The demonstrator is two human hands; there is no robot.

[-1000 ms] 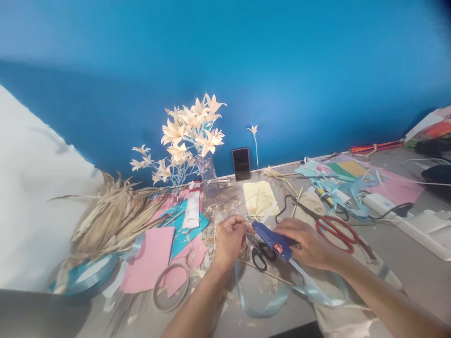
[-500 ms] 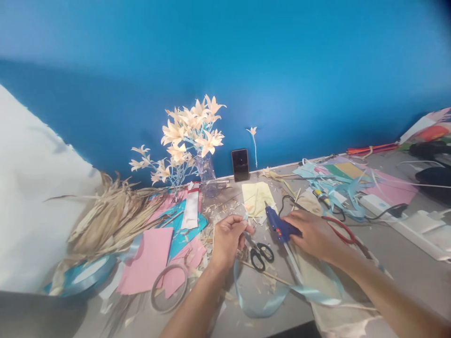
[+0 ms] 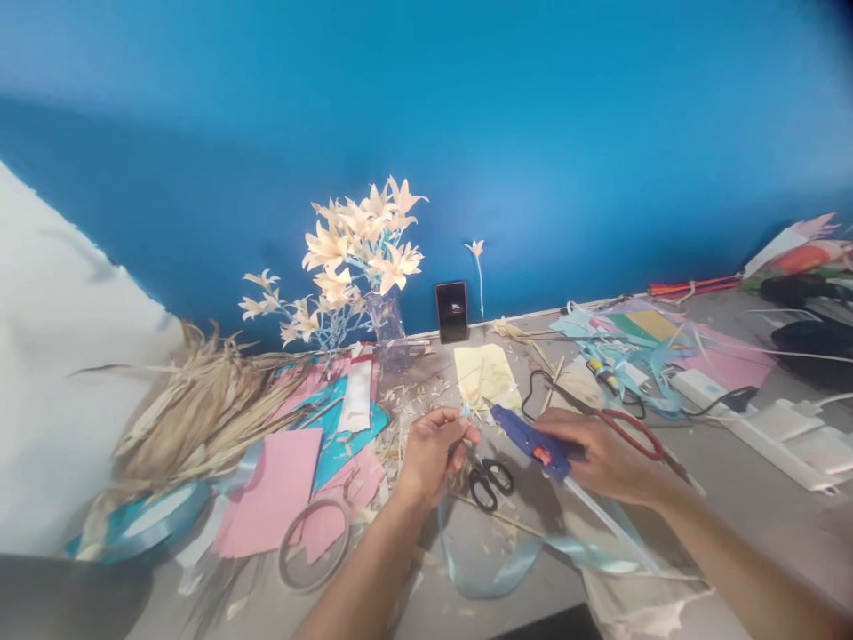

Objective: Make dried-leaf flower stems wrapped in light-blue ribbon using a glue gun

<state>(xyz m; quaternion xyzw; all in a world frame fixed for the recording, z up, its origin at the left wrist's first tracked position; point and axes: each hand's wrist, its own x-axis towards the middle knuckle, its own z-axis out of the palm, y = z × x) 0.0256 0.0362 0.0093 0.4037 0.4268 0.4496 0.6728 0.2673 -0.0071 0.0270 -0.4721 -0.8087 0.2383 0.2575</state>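
In the head view, my left hand (image 3: 432,452) is closed in a pinch on a light blue ribbon (image 3: 490,582); a small tip of it shows at the fingertips. The rest loops down over the table toward the right. My right hand (image 3: 603,453) grips a blue hot glue gun (image 3: 526,438), a long glue stick (image 3: 617,524) jutting from its rear. The gun's nozzle points left, close to my left fingertips but apart from them. Black-handled scissors (image 3: 491,484) lie beneath, between both hands. Just beyond is a glue-stained yellow paper (image 3: 490,373).
At the back, pale flowers (image 3: 363,236) stand in a clear vase (image 3: 387,333) beside a phone (image 3: 452,311). Dried husks (image 3: 200,400), pink paper (image 3: 273,489), a tape roll (image 3: 313,544) and a ribbon spool (image 3: 160,524) lie left. Red-handled pliers (image 3: 633,431) and a power strip (image 3: 753,431) sit right.
The glue gun has tilted, its nozzle swinging left toward my left fingertips and its glue stick swinging out to the right. My left hand has hardly moved.
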